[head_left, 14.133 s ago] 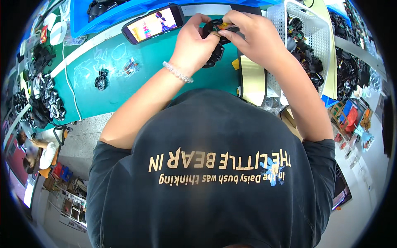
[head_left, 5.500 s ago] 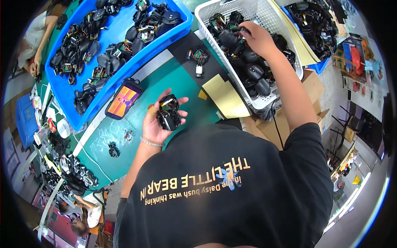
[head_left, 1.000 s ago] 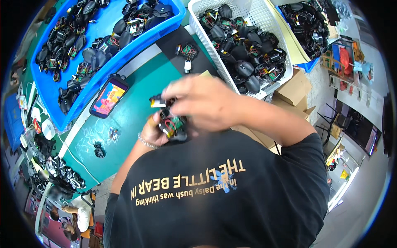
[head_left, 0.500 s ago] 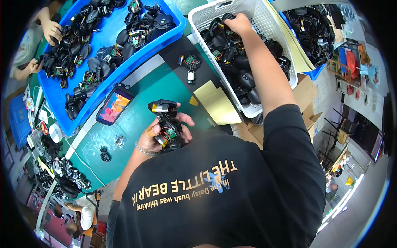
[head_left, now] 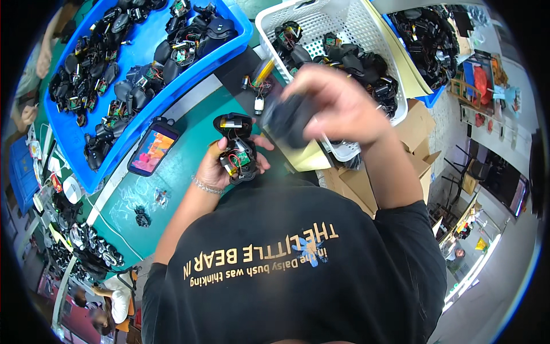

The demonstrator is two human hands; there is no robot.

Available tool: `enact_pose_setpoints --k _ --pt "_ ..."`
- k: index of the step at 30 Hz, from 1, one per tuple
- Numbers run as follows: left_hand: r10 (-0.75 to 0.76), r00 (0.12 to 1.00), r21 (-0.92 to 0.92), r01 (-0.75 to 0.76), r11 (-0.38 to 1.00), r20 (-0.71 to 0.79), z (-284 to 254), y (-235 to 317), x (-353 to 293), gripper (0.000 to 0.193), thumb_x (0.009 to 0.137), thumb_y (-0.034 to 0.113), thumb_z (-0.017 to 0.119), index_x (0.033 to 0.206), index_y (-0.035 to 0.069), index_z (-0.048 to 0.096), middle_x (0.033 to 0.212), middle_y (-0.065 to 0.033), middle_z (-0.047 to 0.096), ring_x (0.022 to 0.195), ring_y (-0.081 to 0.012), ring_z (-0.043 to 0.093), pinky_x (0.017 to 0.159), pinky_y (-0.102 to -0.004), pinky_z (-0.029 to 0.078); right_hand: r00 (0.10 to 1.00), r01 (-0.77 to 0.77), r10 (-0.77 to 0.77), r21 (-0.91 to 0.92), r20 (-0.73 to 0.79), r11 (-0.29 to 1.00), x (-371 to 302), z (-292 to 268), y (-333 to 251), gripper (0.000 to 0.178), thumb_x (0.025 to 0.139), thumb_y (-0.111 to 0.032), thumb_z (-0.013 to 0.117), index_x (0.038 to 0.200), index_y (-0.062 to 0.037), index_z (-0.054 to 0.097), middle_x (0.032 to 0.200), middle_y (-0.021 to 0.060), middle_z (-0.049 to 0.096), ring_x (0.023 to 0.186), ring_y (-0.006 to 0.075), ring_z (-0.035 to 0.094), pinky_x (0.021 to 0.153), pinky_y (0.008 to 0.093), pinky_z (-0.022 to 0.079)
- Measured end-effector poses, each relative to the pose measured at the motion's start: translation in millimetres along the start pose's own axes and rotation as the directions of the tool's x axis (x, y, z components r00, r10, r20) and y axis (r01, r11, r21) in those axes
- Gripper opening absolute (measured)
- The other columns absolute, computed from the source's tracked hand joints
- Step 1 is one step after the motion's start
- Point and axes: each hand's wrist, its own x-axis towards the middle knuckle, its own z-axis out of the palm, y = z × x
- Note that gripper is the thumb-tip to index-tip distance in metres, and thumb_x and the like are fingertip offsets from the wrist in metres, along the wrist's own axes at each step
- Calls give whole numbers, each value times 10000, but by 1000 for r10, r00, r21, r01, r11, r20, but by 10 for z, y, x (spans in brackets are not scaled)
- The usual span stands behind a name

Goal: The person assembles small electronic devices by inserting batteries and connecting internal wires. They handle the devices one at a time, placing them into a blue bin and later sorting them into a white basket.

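Black housings (head_left: 137, 94) in blue tray (head_left: 137, 50) and white basket (head_left: 356, 24), left hand (head_left: 211, 169) and right hand (head_left: 346, 109) around others (head_left: 239, 153)

I'm peering down through the left wide fisheye riding on the wearer's head, and it's facing steeply past the black short-sleeved shirt (head_left: 275, 304), which is crowding nearest and filling the lower middle. The bare left hand (head_left: 213, 166) and bare right hand (head_left: 344, 109) are showing higher up, the flat green tabletop (head_left: 196, 117) spreading beneath; straight edges are bending toward my dark round rim (head_left: 14, 327).
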Motion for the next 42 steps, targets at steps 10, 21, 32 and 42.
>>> enact_pose_setpoints --k 10,21,32,42 --pt "-68 959 21 77 997 -274 -238 -207 -245 667 784 415 661 1253 -12 452 1167 -161 580 1031 -249 596 902 -365 476 942 246 -95 -468 323 849 -6 640 146 257 701 -47 692 866 -23 495 841 118 544 796 326 554 686 382 439" --pt "-10 984 -60 -1 998 -177 -55 -169 -277 539 806 380 666 1155 -11 540 1061 -148 632 943 -259 644 849 -392 526 938 197 -68 -360 341 912 -100 790 94 266 649 16 698 778 -50 475 873 104 560 837 297 556 764 372 437" --pt "218 807 32 -240 970 -548 -1062 -180 -1504 494 871 451 549 1081 6 501 959 -209 602 732 -309 603 683 -438 500 980 -34 90 -302 175 953 -14 958 1331 284 779 -62 683 857 -49 410 807 79 465 740 215 442 703 342 399" --pt "366 854 94 -357 929 -369 -615 -12 -1424 641 829 509 579 1325 151 389 958 -156 512 707 -242 516 675 -392 403 638 57 -599 -747 -483 663 569 148 1026 104 765 -77 639 833 -54 563 769 109 570 701 280 592 608 365 476"
